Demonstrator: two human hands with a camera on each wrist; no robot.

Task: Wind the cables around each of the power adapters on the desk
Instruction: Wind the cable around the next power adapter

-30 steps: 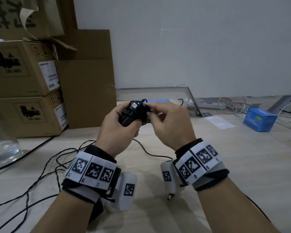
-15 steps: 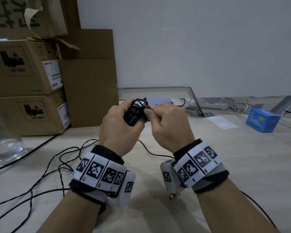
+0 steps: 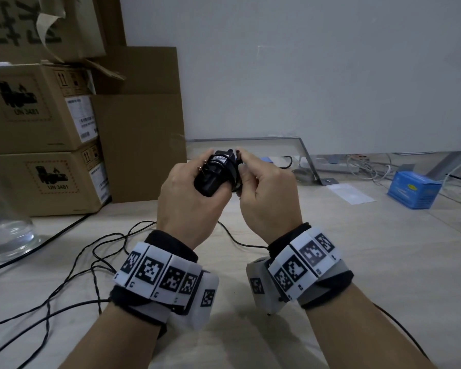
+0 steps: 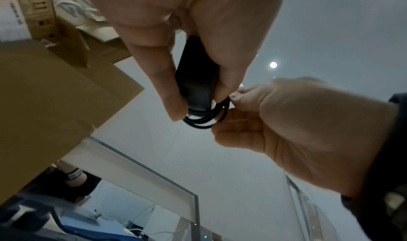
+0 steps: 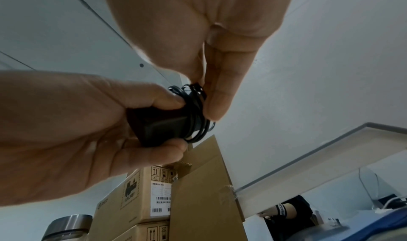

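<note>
While our left hand (image 3: 186,206) grips the black adapter (image 3: 215,173) above the counter (image 3: 383,262), fingers and thumb curled round its body, our right hand (image 3: 269,195) pinches the black cable (image 5: 198,112) against the adapter's end, where several loops already sit wound (the wrist views show them bunched at that end). The metal prongs (image 3: 204,166) stick out by our left fingers. A loose stretch of cable (image 3: 240,241) trails down to the counter between our wrists. More black cables (image 3: 64,283) lie tangled on the counter at the left, near a glass bottle (image 3: 8,235) and stacked cardboard boxes (image 3: 43,145). A blue box (image 3: 413,189) sits well apart on the right.
</note>
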